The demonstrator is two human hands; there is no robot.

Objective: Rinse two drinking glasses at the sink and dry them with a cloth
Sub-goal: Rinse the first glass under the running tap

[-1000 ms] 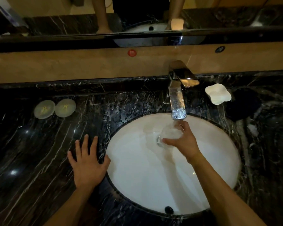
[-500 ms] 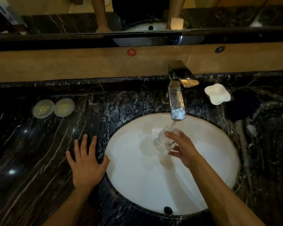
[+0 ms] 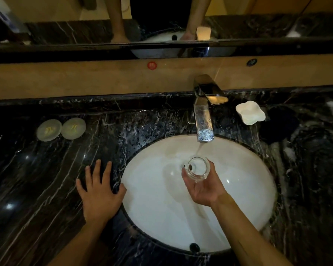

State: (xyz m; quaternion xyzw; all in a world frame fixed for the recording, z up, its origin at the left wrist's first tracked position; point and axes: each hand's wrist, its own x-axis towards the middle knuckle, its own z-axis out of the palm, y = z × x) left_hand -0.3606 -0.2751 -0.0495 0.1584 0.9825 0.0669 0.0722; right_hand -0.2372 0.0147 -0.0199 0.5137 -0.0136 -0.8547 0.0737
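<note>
At the far left of the dark marble worktop [image 3: 37, 179] lie 2 round pale coasters [image 3: 61, 129], well away from the water. The left hand [image 3: 100, 192] rests flat on the worktop just beside the sink [image 3: 154, 217] rim, fingers spread and straight, holding nothing. It sits on stone that looks beaded with water, so a slip there could jolt the whole posture.

Over the basin, the right hand [image 3: 202, 187] cups a clear drinking glass [image 3: 197, 168] from below, mouth up, fingers and thumb curled round its wall: a closed grip on wet glass. The stream from the faucet [image 3: 204, 120] falls just behind the rim, and whether it enters the glass is unclear.

The likely trouble is the wet glass sliding out of that grip and striking the hard basin. No second glass or cloth can be made out in this dim view.
</note>
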